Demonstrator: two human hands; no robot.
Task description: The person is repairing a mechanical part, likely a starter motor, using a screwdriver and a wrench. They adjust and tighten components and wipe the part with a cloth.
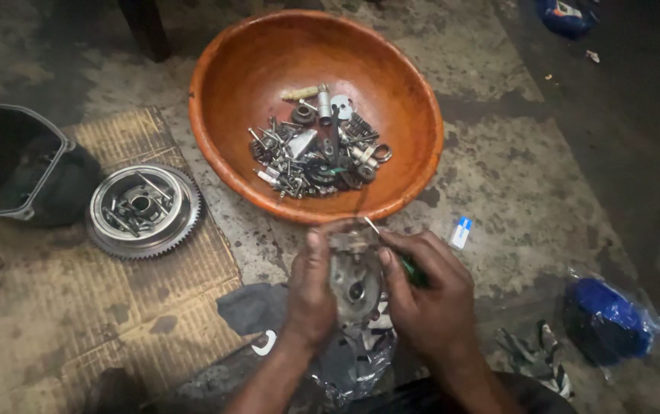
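Observation:
My left hand (311, 291) grips a small greasy metal engine part (354, 274) with a round hole, holding it upright in front of me. My right hand (431, 295) holds a green-handled screwdriver (410, 268) whose thin metal tip pokes up against the top of the part. Both hands hover just below the rim of a large orange bowl (230, 69), which holds several bolts, springs, gears and small metal pieces (316, 146) heaped in its middle.
A toothed flywheel with bolts inside (143, 208) lies on cardboard (62, 307) at left, beside a black engine cover (16, 165). A small white-and-blue tube (460, 232) lies right of the bowl. A blue plastic-wrapped bundle (609, 322) and dark rags (249, 307) lie on the stained concrete floor.

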